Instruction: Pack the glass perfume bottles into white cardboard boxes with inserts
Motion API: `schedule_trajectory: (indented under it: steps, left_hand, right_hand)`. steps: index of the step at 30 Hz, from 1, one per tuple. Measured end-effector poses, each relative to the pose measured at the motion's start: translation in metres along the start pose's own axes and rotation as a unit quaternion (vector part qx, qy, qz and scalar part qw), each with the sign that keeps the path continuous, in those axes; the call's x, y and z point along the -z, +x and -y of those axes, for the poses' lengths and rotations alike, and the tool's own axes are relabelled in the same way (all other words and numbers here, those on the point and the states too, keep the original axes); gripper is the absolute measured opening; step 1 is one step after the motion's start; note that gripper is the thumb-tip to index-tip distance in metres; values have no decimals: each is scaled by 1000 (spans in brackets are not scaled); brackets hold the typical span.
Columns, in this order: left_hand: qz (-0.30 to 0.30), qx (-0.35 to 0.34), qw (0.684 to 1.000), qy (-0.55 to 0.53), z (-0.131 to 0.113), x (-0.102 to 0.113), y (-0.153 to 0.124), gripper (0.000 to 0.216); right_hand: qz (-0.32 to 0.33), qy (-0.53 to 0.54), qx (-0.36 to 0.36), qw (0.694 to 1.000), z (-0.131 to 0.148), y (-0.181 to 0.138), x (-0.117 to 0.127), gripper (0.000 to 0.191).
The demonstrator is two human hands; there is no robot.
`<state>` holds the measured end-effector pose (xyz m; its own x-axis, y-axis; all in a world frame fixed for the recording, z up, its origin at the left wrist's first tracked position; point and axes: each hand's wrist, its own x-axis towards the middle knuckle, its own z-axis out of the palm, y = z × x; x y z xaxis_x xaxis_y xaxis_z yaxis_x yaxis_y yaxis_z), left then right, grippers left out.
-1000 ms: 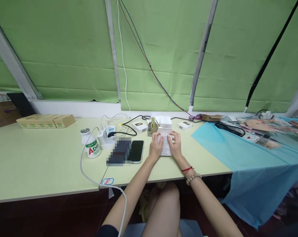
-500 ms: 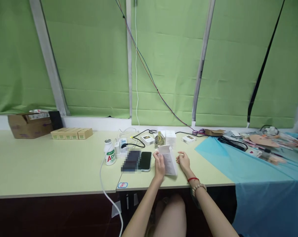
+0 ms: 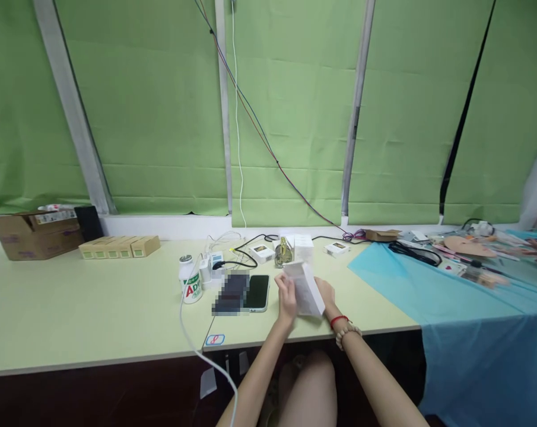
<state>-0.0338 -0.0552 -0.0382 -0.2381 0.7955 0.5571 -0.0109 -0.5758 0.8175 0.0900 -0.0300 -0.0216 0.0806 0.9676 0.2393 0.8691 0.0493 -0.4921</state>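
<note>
The person's left hand was closed around the left edge of a white carton, fingers bent and wrist upright. The carton tilted above the near part of the pale table, a flap at its top end; whether its lower end touched the tabletop could not be told. The right hand was at the carton's right side, its fingers hidden behind it, so its grip could not be judged. Both forearms reached forward from the lower edge of the view, angled inward; the right wrist wore a red cord and a beaded bracelet. Just left of the left hand lay a dark-screened phone, beside a pixelated dark rectangle. Farther left stood a white bottle, with a white cable running down past it over the table edge. Beyond the carton, close in front of the hands, were a gold-and-clear object and white boxes. A blue cloth covered the table to the right, strewn with cords and small items, and tan boxes sat in a row at far left.
</note>
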Motion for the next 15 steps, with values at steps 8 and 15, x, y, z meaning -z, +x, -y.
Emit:
schedule_trajectory:
  steps: [8, 15]
  left_hand:
    - [306, 268, 892, -199, 2, 6, 15, 89]
    - [242, 341, 867, -272, -8, 4, 14, 74]
  right_hand:
    - [0, -2, -36, 999, -8, 3, -6, 24]
    - [-3, -6, -23, 1000, -9, -1, -3, 23]
